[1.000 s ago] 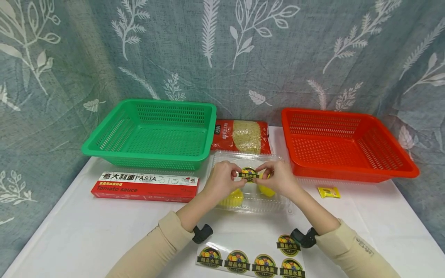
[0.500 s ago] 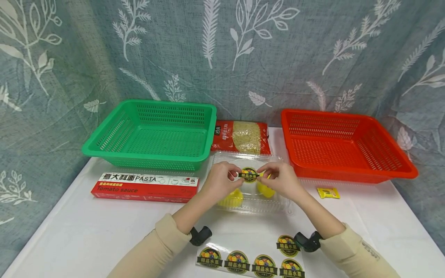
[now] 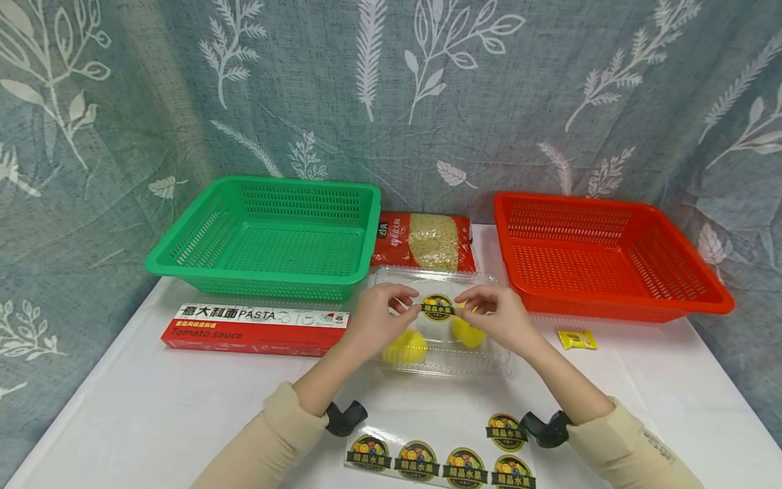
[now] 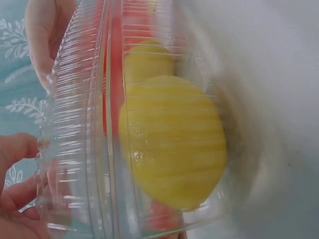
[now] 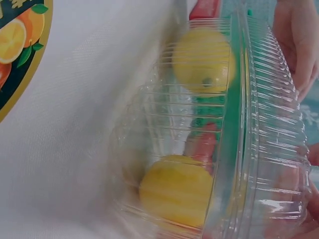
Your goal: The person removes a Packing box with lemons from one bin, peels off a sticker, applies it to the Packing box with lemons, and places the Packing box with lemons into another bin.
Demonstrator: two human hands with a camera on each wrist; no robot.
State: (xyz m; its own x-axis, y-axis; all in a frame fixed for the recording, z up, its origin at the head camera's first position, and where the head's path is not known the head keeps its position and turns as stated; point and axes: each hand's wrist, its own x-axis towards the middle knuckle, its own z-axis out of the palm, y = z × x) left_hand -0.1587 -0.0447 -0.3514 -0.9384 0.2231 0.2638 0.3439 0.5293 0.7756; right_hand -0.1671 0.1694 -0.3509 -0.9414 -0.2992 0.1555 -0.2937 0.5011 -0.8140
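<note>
A clear plastic clamshell box [image 3: 489,282] lies on the white table with two yellow lemons [image 3: 405,346] [image 3: 468,333] inside. A round fruit sticker [image 3: 437,307] sits over the middle of its lid. My left hand [image 3: 414,307] pinches the sticker's left edge and my right hand [image 3: 461,309] pinches its right edge. The left wrist view shows the box's ribbed lid [image 4: 84,124] edge-on, a lemon [image 4: 172,142] close up and my fingertips [image 4: 17,149] on the lid. In the right wrist view are the box [image 5: 264,124] and both lemons [image 5: 177,191] [image 5: 203,59].
A green basket [image 3: 183,261] stands at back left and a red basket [image 3: 702,302] at back right, with a pasta bag [image 3: 424,241] between them. A red pasta box [image 3: 256,328] lies left of the clamshell. A sticker sheet [image 3: 441,460] lies near the front edge, a small yellow packet [image 3: 577,338] to the right.
The sticker and my fingertips have barely shifted over the lid. Both wrists have sunk lower and spread slightly outward.
</note>
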